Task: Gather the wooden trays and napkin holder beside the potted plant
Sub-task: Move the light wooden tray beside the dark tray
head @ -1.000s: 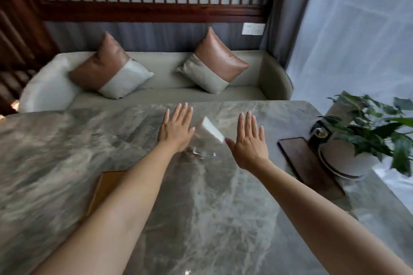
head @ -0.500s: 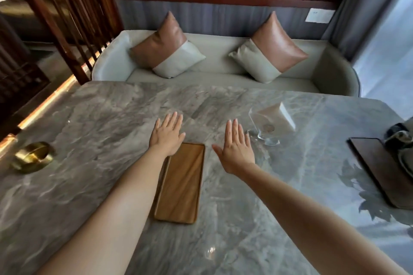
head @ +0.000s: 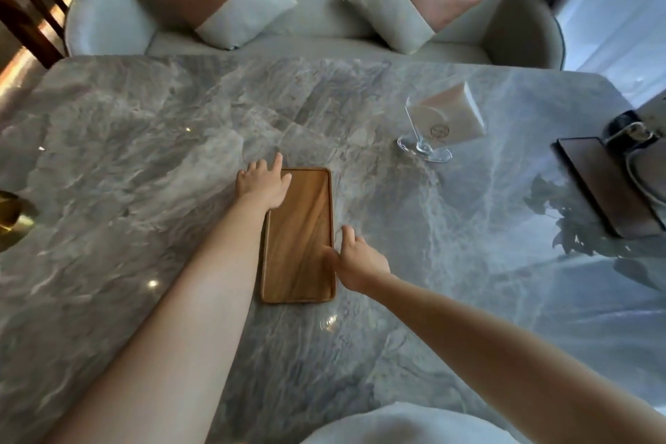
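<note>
A light wooden tray [head: 299, 238] lies flat on the marble table [head: 144, 141] in the middle. My left hand [head: 263, 184] rests on its far left corner, fingers spread, thumb on the wood. My right hand [head: 356, 259] pinches the tray's right rim, thumb inside and fingers outside. A clear napkin holder [head: 438, 126] with white napkins stands further back to the right. A dark wooden tray [head: 598, 187] lies at the right edge beside the plant pot [head: 648, 177], which is cut off by the frame.
A gold bowl [head: 14, 220] sits at the table's left edge. A grey sofa [head: 324, 11] with two brown-and-grey cushions runs behind the far edge. A dark round object [head: 629, 128] stands by the pot. The plant's shadow falls on the marble at right.
The view swung left and then tilted down onto the light tray. Both hands dropped from hovering open above the table onto the tray, the left at its far corner, the right at its right rim.
</note>
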The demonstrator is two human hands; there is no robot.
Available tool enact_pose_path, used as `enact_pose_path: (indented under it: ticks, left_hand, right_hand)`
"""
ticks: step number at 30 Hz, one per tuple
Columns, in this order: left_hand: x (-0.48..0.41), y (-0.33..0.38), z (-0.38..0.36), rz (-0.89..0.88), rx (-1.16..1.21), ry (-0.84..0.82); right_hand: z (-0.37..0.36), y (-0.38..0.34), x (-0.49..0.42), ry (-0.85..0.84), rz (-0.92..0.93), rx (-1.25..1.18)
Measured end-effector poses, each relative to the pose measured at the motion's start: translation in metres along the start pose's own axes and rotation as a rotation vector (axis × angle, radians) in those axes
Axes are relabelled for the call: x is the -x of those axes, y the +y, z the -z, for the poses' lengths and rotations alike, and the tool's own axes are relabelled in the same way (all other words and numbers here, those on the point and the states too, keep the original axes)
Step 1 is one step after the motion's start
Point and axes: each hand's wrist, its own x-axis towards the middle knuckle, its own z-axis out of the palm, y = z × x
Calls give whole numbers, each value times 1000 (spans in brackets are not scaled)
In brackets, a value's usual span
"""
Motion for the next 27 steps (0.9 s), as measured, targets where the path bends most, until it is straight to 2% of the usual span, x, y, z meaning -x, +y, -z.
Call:
enact_pose_path:
  ticks: [4,8,13,21,27]
  left_hand:
    - [-9,2,-5,0,23,-48]
    - [-16,4,-9,8,27,-96]
    - [-23,8,-13,24,41,-120]
    - [-22,2,-16,96,157,-137]
    - [-11,-3,-18,208,252,-111]
  right_hand:
    - [-16,5,-3,-104,-136,-137]
    - [-27,12,-6,-173,-248,-410]
    - [-42,18,-6,-193,-362,-665]
    - [-43,25,-6,-133,-420,-786]
    - [-32,40,-4,-96,-392,-765]
